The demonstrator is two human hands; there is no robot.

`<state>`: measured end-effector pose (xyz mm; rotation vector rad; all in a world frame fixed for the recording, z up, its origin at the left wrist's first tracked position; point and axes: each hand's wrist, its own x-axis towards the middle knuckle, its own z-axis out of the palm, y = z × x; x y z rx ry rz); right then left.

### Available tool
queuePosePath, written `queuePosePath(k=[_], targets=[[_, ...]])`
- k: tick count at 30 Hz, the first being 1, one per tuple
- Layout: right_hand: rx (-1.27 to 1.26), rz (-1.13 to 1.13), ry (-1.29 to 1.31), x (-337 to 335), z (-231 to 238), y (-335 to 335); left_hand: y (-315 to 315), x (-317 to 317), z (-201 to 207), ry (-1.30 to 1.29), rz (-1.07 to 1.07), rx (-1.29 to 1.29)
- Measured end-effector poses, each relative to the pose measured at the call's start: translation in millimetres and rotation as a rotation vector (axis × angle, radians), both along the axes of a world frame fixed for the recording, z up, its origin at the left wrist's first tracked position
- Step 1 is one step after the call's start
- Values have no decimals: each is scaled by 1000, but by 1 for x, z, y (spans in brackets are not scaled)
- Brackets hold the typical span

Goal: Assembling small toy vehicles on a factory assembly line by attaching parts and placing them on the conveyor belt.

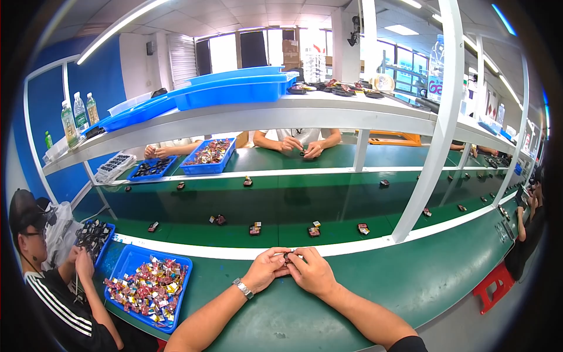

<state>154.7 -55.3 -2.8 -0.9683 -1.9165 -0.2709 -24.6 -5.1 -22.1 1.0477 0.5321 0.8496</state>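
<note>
Both my hands meet over the green bench near its far white rail. My left hand [265,269], with a metal watch on the wrist, pinches one side of a small black part [287,257]. From the other side my right hand [312,271] closes on the same part with thumb and fingers. Most of the part is hidden by my fingers, so its exact kind does not show. To the left of my left forearm lies a blue tray [189,261] heaped with small red, yellow and white components [149,287].
Beyond the white rail [223,251], small dark parts [314,232] sit spaced along a green conveyor. A co-worker [58,281] sits at left by a tray of black parts [94,234]. A white post [431,146] rises at right. Overhead, a shelf holds blue trays [234,91].
</note>
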Motion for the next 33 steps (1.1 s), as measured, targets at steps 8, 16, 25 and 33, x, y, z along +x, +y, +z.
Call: queuePosePath(k=[8,16,25,33], targets=[[27,-33,-34,-2,-5,2,0,1,0,13,10,-10],[35,-38,-46,1,-7,5,-4,4,4,39,16,-15],[25,-47,-21,0,-8,5,-6,6,6,64,40,16],[42,-54,-11,1,-6,6,-6,6,5,69,34,20]])
